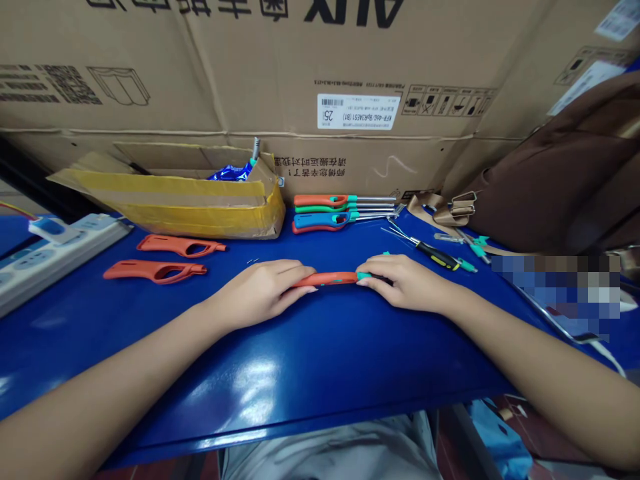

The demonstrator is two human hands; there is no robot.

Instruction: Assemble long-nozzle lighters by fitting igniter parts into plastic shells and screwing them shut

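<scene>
Between my two hands, just above the blue table, lies an orange lighter (333, 279) of the long-necked kind, seen edge-on. My left hand (263, 288) is closed around its handle end. The fingers of my right hand (405, 283) pinch the green collar at the other end; most of the neck is hidden by them. Two orange lighter shells, one nearer (135, 269) and one farther (163, 245), lie left of my left hand. Behind my hands, several finished-looking lighters (323, 219) in orange, green and blue lie stacked. A black-and-yellow screwdriver (435, 255) rests beyond my right hand.
A cardboard box with yellow tape (200, 210) stands at the back left, beside a white power strip (65, 250). Large cartons (240, 113) wall off the back. At right are a brown bag (560, 173), small green-tipped parts (477, 250) and a partly blurred phone (555, 320) with a cable.
</scene>
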